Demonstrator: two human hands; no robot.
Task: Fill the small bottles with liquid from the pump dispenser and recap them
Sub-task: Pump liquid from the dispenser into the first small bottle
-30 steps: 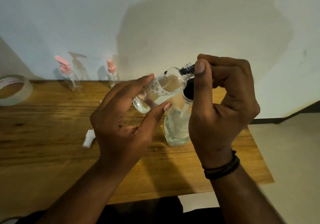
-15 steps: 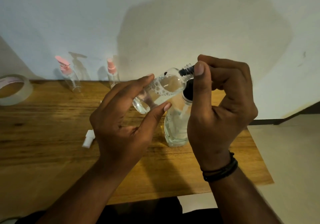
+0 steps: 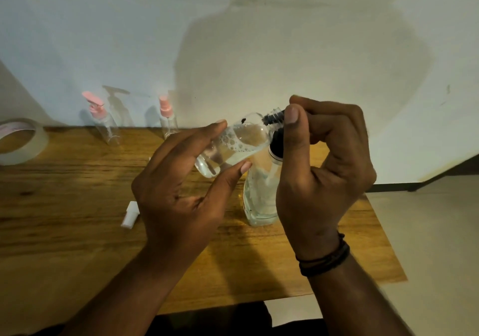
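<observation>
A small clear bottle (image 3: 233, 146), tilted and partly filled with bubbly liquid, is pinched between the thumb and fingers of the left hand (image 3: 178, 193). Its neck is held against the black nozzle of the pump dispenser (image 3: 261, 193), around whose head the right hand (image 3: 321, 169) is curled. The dispenser stands on the wooden table (image 3: 64, 219).

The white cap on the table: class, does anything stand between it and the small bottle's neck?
Yes. The pump dispenser's black nozzle sits in the small bottle's neck, held by the right hand. The white cap lies beside the left hand.
</observation>
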